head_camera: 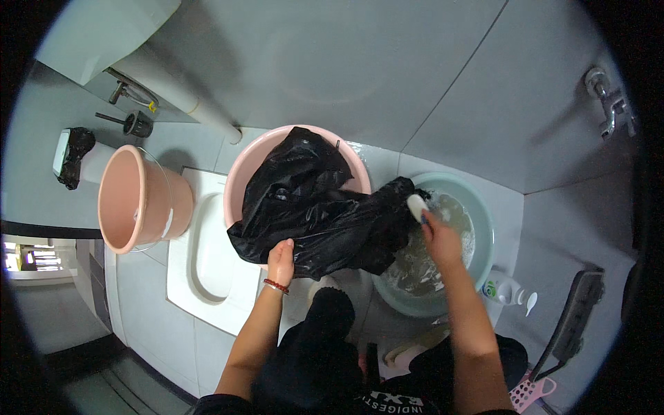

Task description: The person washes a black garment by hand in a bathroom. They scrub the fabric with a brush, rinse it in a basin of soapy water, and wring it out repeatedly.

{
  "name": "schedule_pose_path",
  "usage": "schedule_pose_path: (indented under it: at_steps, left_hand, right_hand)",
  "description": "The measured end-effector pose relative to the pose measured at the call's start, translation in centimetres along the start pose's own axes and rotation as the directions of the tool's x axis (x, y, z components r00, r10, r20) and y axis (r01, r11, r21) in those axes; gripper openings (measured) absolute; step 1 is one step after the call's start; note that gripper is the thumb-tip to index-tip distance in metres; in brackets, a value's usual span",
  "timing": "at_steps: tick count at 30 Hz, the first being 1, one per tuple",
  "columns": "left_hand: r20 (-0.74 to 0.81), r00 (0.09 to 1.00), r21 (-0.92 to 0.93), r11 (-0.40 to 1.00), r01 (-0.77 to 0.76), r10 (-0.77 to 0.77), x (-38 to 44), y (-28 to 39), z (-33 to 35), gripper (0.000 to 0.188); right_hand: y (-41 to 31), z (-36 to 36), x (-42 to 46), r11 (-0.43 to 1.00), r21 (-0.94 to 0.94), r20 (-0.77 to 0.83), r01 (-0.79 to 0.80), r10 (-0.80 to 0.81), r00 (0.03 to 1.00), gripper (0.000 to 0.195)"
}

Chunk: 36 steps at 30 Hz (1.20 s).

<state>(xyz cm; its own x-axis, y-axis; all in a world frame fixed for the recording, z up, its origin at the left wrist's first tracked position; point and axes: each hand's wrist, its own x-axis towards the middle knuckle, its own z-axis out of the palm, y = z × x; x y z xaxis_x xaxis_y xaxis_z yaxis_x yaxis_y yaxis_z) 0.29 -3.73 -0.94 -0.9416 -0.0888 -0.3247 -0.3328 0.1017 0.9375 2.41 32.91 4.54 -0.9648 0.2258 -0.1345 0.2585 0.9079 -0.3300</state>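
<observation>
A wet black garment (321,218) lies across a pink plastic basin (233,192), its right end hanging over a pale green basin (485,244) of cloudy, sudsy water. Its lower left edge is pinched in my left hand (281,262), which has a red bead bracelet at the wrist. My right hand (443,241) grips a white-backed scrubbing brush (417,207) above the green basin, at the garment's right end. The bristles are mostly hidden.
A pink bucket (179,199) lies tilted in view beside a white squat toilet (238,306). A detergent bottle (503,289) stands right of the green basin. A wall tap (607,104) is at upper right, a pink perforated basket (526,394) at lower right, a toilet brush holder (138,124) at upper left.
</observation>
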Motion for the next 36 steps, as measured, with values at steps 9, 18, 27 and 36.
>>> schedule_pose_path:
  at_steps: [9, 18, 27, 36]
  left_hand:
    - [-0.033, 0.994, -0.317, 0.945, 0.086, -0.102, 0.0, 0.9, -0.8, 0.032]
    - [0.016, 1.0, -0.162, 0.987, 0.016, -0.014, 0.3, -0.6, -0.4, 0.033]
    - [0.079, 0.997, -0.033, 0.999, 0.013, -0.011, -0.2, 0.7, -0.2, 0.024]
    - [0.265, 0.952, 0.524, 0.806, -0.275, 0.153, -1.7, 3.6, -3.3, 0.046]
  right_hand:
    - [-11.4, 2.9, -4.4, 0.917, 0.023, 0.457, 0.399, -0.365, 0.811, 0.038]
    - [-10.6, 1.3, -3.8, 0.972, 0.08, 0.259, 0.22, -0.233, 0.937, 0.045]
    - [-2.5, -0.5, 2.6, 0.994, 0.104, -0.045, -0.011, 0.016, 0.999, 0.043]
    - [-9.8, -2.9, 4.5, 0.963, 0.268, 0.164, 0.037, -0.083, 0.983, 0.051]
